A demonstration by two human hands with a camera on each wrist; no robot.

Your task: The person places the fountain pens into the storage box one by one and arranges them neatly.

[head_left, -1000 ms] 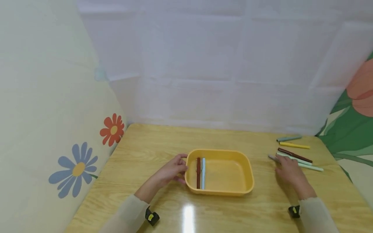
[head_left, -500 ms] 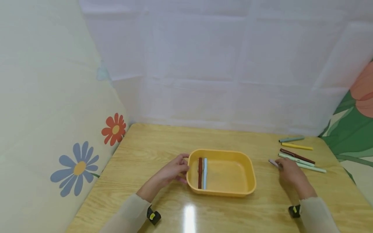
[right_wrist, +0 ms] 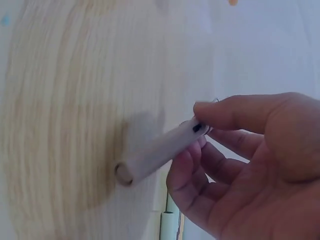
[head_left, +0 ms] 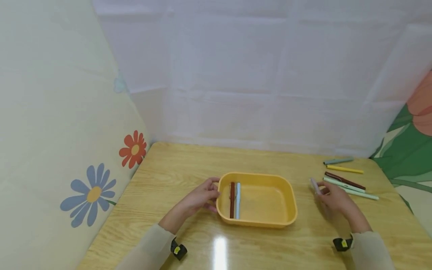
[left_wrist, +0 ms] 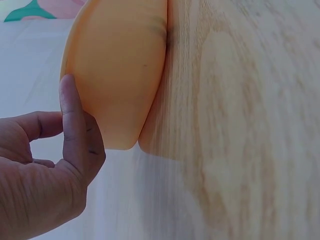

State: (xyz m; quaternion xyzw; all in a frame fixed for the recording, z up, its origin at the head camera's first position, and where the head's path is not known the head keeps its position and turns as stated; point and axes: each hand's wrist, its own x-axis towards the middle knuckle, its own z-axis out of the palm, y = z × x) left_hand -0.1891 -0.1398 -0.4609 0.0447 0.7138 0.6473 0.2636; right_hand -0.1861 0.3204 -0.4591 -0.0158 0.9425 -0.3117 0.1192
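Observation:
My left hand (head_left: 202, 195) rests against the left end of a yellow tray (head_left: 290, 202). In the left wrist view, its fingers (left_wrist: 73, 125) touch the tray's outer wall near the rim. A dark red pen (head_left: 232, 200) and a light blue pen (head_left: 238, 200) lie side by side at the tray's left end. To the right of the tray, my right hand (head_left: 337, 198) pinches a pale lilac-grey pen (right_wrist: 160, 155) between thumb and fingers near its clip end. The pen's other end points away from the hand, above the tabletop.
Right of the tray, several pens lie on the wooden table (head_left: 189, 161): a grey-green pen (head_left: 338, 160), a yellow pen (head_left: 345, 169), a dark red pen (head_left: 351, 182) and pale green pens (head_left: 362, 194). A white cloth (head_left: 219, 75) hangs behind the table.
My right hand has taken hold of the lilac-grey pen and drawn it slightly left, apart from the other pens, turning it more upright. The left hand keeps its place at the tray.

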